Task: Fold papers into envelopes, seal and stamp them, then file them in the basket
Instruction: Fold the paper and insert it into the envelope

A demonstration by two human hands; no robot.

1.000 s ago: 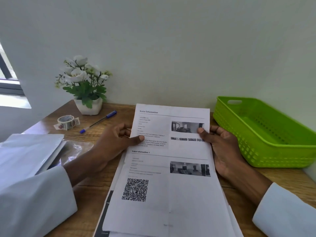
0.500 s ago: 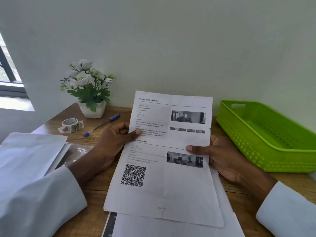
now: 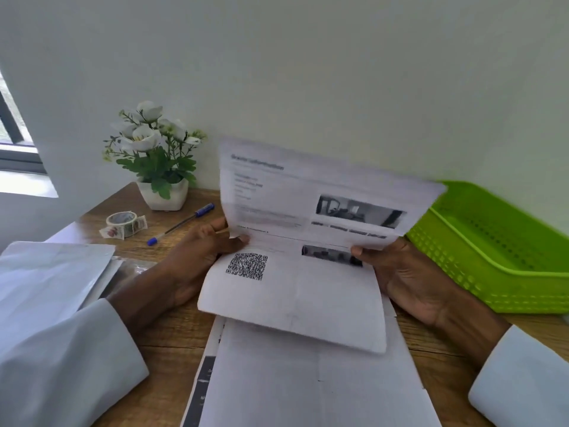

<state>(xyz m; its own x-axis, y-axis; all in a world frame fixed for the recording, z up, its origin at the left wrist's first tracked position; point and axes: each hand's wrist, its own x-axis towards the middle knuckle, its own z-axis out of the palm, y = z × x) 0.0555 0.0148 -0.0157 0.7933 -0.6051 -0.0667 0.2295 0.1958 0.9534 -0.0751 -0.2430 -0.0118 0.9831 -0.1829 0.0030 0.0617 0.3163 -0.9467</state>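
Both hands, left hand (image 3: 200, 248) and right hand (image 3: 406, 275), pinch the printed sheet (image 3: 295, 266) at its sides, just left of the green basket (image 3: 492, 248). To fold cleanly, match the corners before pressing the crease. The wooden table (image 3: 172, 328) meets a plain pale wall, with more papers (image 3: 308, 389) nearer than the basket.

Printed sheet (image 3: 308, 241) in my hands: heading too blurred to read, body lines illegible. QR code (image 3: 247, 265) on lower half, plus two greyscale photos. Nothing else carries readable text.
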